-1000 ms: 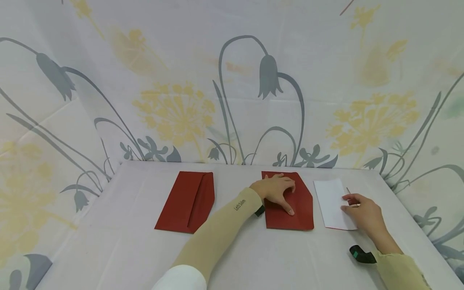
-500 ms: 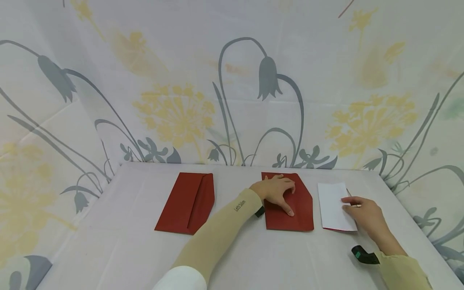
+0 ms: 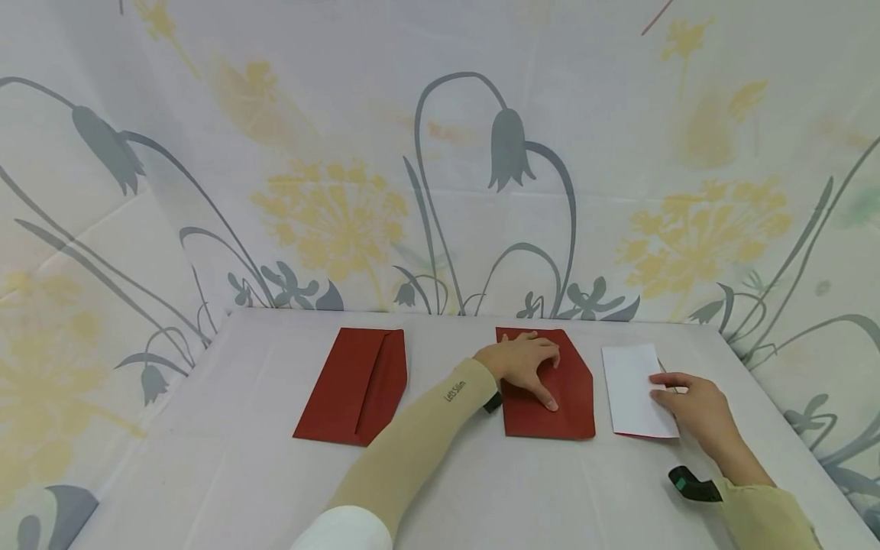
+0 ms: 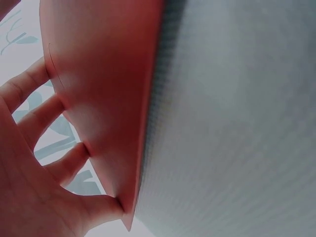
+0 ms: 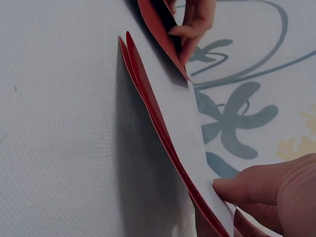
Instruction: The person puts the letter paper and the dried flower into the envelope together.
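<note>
My left hand [image 3: 525, 367] rests with spread fingers on a red envelope [image 3: 550, 424] at right of centre. In the left wrist view, its fingertips press along one edge of the envelope [image 4: 106, 74]. Farther right, my right hand [image 3: 701, 416] pinches the right edge of a folded card [image 3: 632, 389], white on top with red showing along its near edge. Seen from the right wrist, the thumb [image 5: 247, 190] lies on the white face and fingers sit underneath. Two red layers of the card [image 5: 140, 84] part slightly at the far end, tilted above the table.
Another red envelope [image 3: 340, 389] lies on the left of the white-covered table [image 3: 206, 458], its flap spread to the right. A black wrist camera [image 3: 694, 486] juts out beside my right wrist. Behind the table hangs a flower-patterned cloth [image 3: 454, 229].
The card has shifted a little to the right with my right hand, and more red shows at its near edge. My left hand stays in place on the envelope.
</note>
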Tool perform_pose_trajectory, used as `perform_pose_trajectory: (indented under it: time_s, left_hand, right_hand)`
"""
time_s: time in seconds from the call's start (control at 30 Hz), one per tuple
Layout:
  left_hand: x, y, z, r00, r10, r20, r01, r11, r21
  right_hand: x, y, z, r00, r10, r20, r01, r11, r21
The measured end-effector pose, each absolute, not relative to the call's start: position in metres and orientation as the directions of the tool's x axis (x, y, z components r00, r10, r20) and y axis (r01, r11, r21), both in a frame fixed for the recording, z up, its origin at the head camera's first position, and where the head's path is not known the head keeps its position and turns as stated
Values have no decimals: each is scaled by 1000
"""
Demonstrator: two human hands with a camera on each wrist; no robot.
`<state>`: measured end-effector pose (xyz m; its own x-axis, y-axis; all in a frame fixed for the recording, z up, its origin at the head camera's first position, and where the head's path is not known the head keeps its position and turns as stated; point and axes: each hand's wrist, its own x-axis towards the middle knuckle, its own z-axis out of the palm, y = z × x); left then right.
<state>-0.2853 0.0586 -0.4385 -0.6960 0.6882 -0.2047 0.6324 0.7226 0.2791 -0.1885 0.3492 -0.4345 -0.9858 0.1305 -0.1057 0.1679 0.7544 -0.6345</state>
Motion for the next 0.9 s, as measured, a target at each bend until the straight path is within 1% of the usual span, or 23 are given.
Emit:
perform_pose_trajectory:
  time_s: [0.2,0.6,0.9]
  left_hand:
    - [-286,59,-440,-697,688,-200,631,722,284]
    - [-285,59,-439,-691,694,-203,634,716,291]
    - [-286,59,-440,-693,694,-197,638,717,281]
  right_hand:
    - [-188,349,-433,-986,120,-119,169,761,-627]
    - [-183,350,-434,-987,152,-54,150,741,-655]
    - [-183,350,-432,-986,153,-72,161,723,-672]
